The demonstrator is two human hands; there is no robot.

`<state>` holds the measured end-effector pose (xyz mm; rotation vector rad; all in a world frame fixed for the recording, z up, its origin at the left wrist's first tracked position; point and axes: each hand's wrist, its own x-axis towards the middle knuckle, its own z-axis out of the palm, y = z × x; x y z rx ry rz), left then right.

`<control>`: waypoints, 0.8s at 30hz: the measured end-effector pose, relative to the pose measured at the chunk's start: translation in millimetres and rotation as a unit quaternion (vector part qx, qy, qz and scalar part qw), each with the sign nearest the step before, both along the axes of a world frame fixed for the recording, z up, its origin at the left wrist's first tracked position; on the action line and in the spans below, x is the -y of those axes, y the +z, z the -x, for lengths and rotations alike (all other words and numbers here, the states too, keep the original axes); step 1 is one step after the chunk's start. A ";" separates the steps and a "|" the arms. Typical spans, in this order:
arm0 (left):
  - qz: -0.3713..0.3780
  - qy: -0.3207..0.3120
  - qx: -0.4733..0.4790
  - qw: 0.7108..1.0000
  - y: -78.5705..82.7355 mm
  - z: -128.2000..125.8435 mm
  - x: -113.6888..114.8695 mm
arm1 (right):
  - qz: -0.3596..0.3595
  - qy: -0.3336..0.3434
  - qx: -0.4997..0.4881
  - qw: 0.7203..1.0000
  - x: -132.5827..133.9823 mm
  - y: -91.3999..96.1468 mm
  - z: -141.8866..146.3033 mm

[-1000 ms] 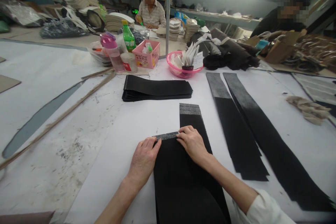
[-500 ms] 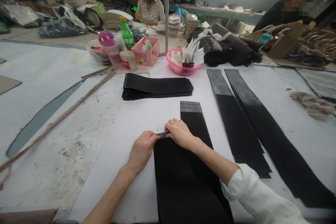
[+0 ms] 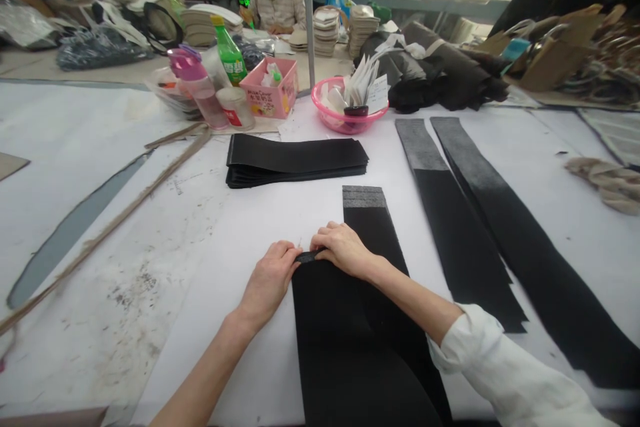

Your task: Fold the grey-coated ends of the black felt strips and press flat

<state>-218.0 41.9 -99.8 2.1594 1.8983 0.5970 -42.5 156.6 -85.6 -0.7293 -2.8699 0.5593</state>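
A black fabric strip (image 3: 345, 340) lies lengthwise on the white table (image 3: 90, 147) in front of me, its far end folded over into a narrow hem. My left hand (image 3: 269, 280) pinches the left end of that folded edge. My right hand (image 3: 343, 248) presses down on the fold from the right, fingers curled over it. Beneath the strip lies a second black strip (image 3: 370, 223) whose grey end pokes out beyond my hands.
A flat stack of black strips (image 3: 296, 160) lies farther back. Two long black strips (image 3: 465, 213) run along the right. A pink basket (image 3: 345, 121), a pink box (image 3: 270, 97), bottles and cups stand at the back. Two people sit beyond the table.
My right hand slid left along the folded edge toward my left hand, so most of the grey hem is now covered. The view tilted slightly downward.
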 end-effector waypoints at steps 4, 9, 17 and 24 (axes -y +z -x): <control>-0.012 0.007 0.006 1.000 -2.5 -1.3 2.3 | -0.014 -0.010 -0.039 0.999 3.4 -10.6 -6.8; -0.027 0.013 -0.004 1.000 -8.5 -1.8 4.8 | -0.053 0.012 -0.067 0.996 6.1 -21.7 -11.8; -0.066 -0.002 -0.034 0.997 -16.7 -3.1 11.3 | -0.113 0.041 -0.059 0.991 7.9 -23.6 -15.0; -0.099 -0.032 -0.077 0.992 -17.6 -2.7 11.9 | -0.140 0.064 -0.085 0.985 8.6 -26.9 -15.2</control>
